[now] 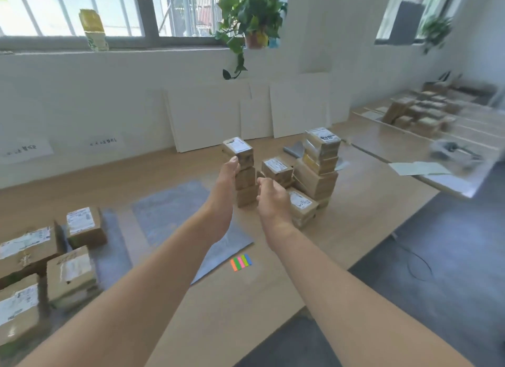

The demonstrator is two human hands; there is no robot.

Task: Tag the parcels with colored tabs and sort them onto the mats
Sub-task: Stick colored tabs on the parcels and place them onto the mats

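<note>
**Both hands at the narrow parcel stack**

Head view. A narrow stack [244,175] of three small brown cardboard parcels stands upright on the wooden table [341,243], near frame centre. The top parcel [238,148] has a white printed label on its upper face and sits slightly askew to the two below.

The left hand [229,175] lies against the stack's 9 o'clock side, thumb up by the top parcel. Its fingers are hidden, so I cannot tell the grip. The right hand [272,195] is low at the stack's 3 o'clock side, fingers loosely curled and holding nothing. Its contact with the stack is unclear, possibly just short.

A taller stack [318,169] of labelled parcels stands at 3 o'clock of the hands. A grey mat [175,216] lies at 7 o'clock. The colored tabs [241,262], strips of orange, green, pink, yellow-green and blue, lie on the table at 6 o'clock, just off the mat's corner. Several labelled parcels [86,225] sit at 8 o'clock, the innermost on a second grey mat [114,246].
</note>
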